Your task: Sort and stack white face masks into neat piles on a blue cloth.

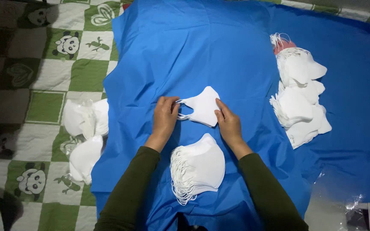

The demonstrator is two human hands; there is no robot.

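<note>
A folded white face mask (204,107) lies flat on the blue cloth (219,51) at mid-frame; it looks feather-light, soft and limp, best taken by its edges or thin ear loops. The left hand (165,116) pinches the loops at its left end, and the right hand (228,122) has its fingers closed on the right edge. A neat stack of masks (200,167) sits just below, a looser heap (300,100) at right, and bagged masks (84,134) on the panda quilt (43,64) at left.

- Two bare hands, left hand (164,117), right hand (229,124); no gloves, rings or watch visible.
- Both forearms in long dark olive-green sleeves, snug fit, plain knit-like fabric.
- Sleeve cuffs end at wrists, no markings or buttons seen.
- Rest of the body out of view.
</note>
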